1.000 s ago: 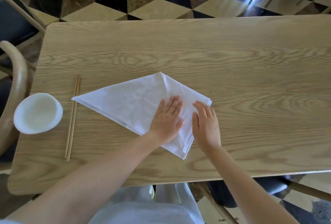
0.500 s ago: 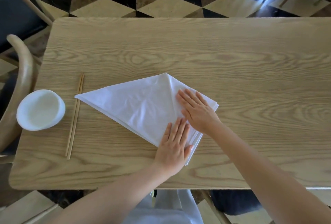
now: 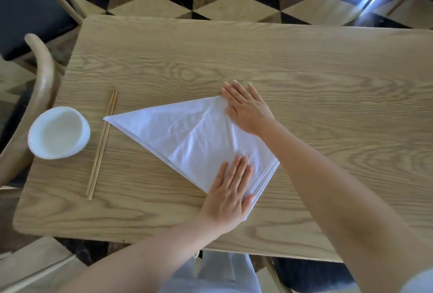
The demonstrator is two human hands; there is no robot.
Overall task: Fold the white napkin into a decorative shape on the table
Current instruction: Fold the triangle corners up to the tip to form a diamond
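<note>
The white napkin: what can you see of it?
The white napkin is thin, creased fabric or paper, folded into a layered triangle flat on the light wooden table. Stacked edges show on its right side. Its left tip reaches the wooden chopsticks. The left hand presses the near corner, the right hand the far corner.

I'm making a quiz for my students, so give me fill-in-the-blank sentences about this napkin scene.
The left hand and right hand press flat on the white napkin, folded into a ____.
Left of the chopsticks stands a white ____.
Everything rests on a ____ table.
Missing: triangle; bowl; wooden.
</note>
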